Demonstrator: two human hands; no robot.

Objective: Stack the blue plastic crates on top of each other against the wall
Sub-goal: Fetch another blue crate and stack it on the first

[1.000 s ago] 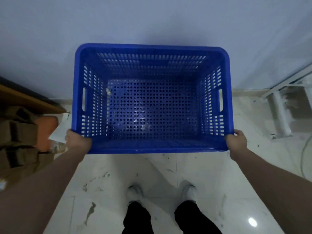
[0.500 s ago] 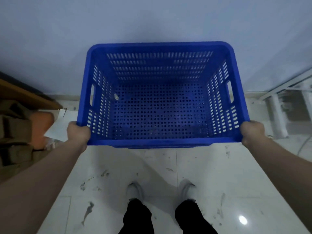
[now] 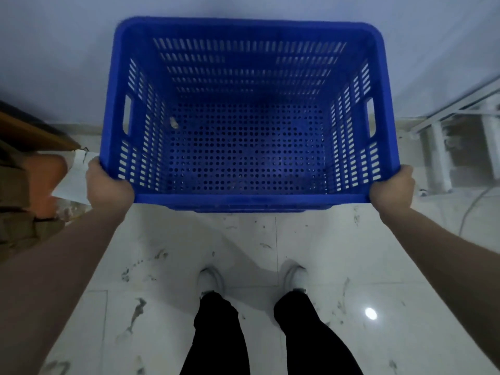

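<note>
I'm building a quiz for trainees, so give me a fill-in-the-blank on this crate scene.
1. The crate is coloured ____.
2. The left hand and right hand grip the crate's two ____ corners.
3. The crate's floor is pierced with round ____.
4. Below the crate stand two shoes on a ____ floor.

Missing words: blue; near; holes; white

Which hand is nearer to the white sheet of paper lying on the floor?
Left. The left hand grips the blue perforated plastic crate at its near left corner, right beside the white sheet of paper. The right hand holds the opposite near corner, across the crate.
</note>
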